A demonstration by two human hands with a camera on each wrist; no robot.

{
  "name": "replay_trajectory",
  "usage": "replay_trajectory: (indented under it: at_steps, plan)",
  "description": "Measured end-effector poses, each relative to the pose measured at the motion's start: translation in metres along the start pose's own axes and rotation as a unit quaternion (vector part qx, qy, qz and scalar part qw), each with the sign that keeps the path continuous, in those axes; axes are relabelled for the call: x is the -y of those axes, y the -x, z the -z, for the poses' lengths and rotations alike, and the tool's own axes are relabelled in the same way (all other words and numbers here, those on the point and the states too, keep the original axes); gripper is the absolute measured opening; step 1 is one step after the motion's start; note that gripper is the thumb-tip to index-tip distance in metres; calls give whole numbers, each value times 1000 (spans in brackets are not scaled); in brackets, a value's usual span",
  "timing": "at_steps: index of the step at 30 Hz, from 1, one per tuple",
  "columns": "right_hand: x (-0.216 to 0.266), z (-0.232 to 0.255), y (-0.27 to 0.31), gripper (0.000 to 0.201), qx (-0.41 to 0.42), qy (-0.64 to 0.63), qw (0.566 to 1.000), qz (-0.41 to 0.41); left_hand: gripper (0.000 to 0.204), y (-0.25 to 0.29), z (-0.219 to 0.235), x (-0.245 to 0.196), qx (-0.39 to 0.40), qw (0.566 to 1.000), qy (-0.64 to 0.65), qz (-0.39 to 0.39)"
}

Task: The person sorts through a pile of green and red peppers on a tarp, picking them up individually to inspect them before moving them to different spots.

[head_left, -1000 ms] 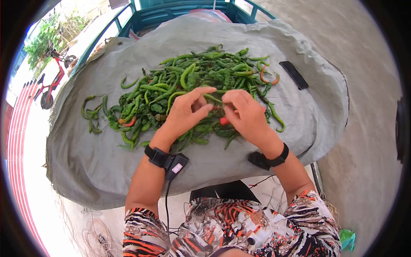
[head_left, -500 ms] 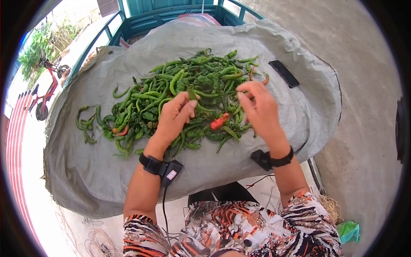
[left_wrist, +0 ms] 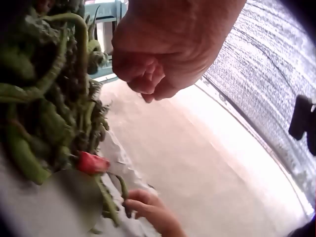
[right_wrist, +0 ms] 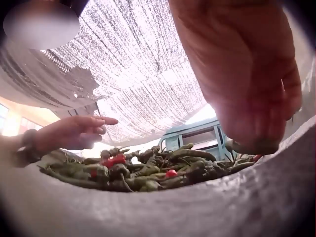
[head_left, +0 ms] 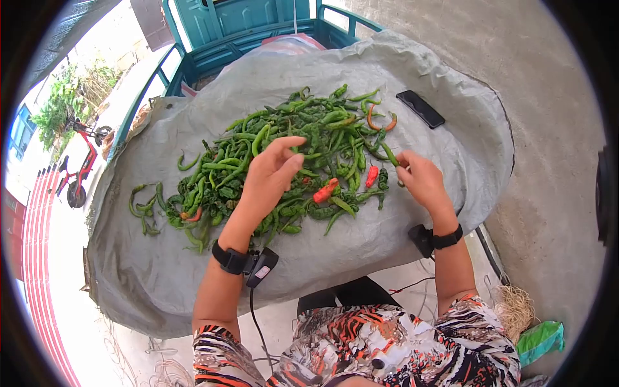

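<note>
A heap of green peppers point(head_left: 232, 161), some wrinkled, lies on a grey cloth. My left hand point(head_left: 265, 184) hovers over its near middle, index finger and thumb stretched out; nothing shows between them. The left wrist view has that hand point(left_wrist: 168, 54) beside the heap, its other fingers curled in. At the heap's right edge, my right hand point(head_left: 424, 184) pinches a slim green pepper point(head_left: 389, 155) between thumb and fingers. The right wrist view shows its green end point(right_wrist: 254, 147) under the fingertips. Two red peppers, one wrinkled point(head_left: 325, 191) and one smaller point(head_left: 372, 175), lie between the hands.
A black phone point(head_left: 420, 108) lies on the cloth point(head_left: 445, 155) at the back right. Orange-red curved peppers point(head_left: 382, 122) rest at the heap's right edge. Behind stands a teal cart bed point(head_left: 251, 26). A cable point(head_left: 258, 329) hangs from the left wrist's camera.
My hands were close together over the heap, then parted. The left hand held a green pepper half a second ago and now shows none. My right hand moved right and now pinches a green pepper.
</note>
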State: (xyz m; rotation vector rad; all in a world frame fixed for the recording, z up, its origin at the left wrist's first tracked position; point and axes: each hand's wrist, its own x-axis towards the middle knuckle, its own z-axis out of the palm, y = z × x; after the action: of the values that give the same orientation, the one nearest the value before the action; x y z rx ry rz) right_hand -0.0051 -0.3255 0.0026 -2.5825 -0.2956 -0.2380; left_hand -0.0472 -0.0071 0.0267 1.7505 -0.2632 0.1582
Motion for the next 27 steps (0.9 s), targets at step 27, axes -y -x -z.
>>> replay_trajectory:
  at_steps: [27]
  plan:
    - [-10,-24,-119,74,180,115,976,44,32,-53,-16,13,11,978,161,132]
